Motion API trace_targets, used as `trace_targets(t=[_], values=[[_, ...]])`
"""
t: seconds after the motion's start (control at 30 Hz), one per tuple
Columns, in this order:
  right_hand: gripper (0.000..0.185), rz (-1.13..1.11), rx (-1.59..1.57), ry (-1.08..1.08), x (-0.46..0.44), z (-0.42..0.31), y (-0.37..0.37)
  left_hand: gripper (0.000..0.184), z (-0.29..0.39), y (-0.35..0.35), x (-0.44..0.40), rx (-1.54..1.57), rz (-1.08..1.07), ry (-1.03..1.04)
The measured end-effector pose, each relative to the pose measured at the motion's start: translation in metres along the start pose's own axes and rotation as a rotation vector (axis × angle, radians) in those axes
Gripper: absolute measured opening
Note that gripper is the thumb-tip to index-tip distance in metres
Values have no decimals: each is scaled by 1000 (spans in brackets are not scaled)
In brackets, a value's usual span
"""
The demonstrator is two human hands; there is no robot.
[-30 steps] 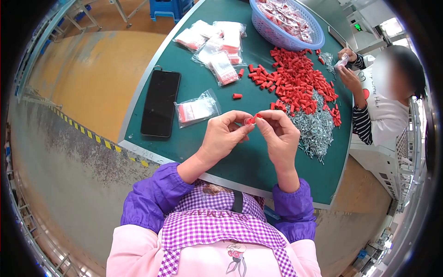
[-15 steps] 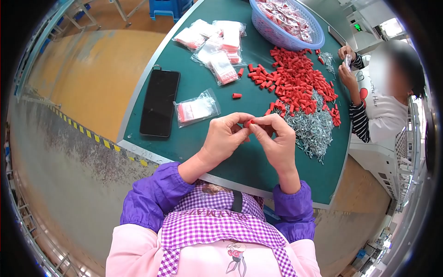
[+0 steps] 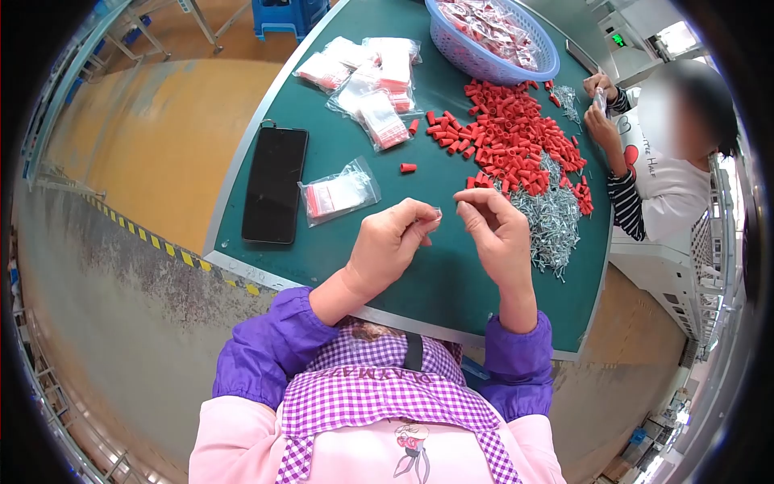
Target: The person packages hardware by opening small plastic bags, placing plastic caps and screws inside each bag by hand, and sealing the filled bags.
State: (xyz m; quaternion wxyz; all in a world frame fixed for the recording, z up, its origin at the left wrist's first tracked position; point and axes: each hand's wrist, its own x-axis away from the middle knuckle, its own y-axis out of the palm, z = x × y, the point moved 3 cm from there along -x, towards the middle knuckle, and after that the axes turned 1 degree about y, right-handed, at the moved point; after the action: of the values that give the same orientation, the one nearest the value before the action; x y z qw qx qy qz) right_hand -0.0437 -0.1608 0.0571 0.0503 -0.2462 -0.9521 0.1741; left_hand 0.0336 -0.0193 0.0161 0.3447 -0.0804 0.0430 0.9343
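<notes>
While my left hand (image 3: 383,248) pinches a small clear piece (image 3: 438,213) over the tabletop (image 3: 431,282) near its closest edge, my right hand (image 3: 501,234) keeps fingers apart; red caps (image 3: 516,133) and screws (image 3: 553,227) heap rightward; a person's white top (image 3: 645,157) reads "LITTLE".

A workshop or factory floor is showing itself here: red plastic caps (image 3: 516,129) and small metal fasteners (image 3: 552,218) are lying in bulk on a green table (image 3: 435,294), and a blue basket (image 3: 470,60) is holding many small filled bags (image 3: 492,32). At the table's right edge a co-worker (image 3: 669,189) is handling a little packet, and a green display (image 3: 618,39) is glowing beyond. Black-and-yellow tape (image 3: 156,237) is dividing the worn floor (image 3: 121,355), while metal frames (image 3: 204,24) are standing around it.
</notes>
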Motion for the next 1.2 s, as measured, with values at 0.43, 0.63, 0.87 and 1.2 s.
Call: trace_targets(t=[0.43, 0.63, 0.87, 1.2], values=[[10, -132, -445, 118, 2, 25, 6, 22, 7, -4, -3, 369, -25, -239], [11, -60, -411, 81, 4, 25, 5, 13, -3, -1, -1, 243, -30, -278], [12, 77, -262, -21, 10, 12, 14, 9, -8, -2, -5, 409, -89, -334], [7, 25, -111, -71, 8, 9, 19, 7, -14, -1, -7, 344, -116, -216]])
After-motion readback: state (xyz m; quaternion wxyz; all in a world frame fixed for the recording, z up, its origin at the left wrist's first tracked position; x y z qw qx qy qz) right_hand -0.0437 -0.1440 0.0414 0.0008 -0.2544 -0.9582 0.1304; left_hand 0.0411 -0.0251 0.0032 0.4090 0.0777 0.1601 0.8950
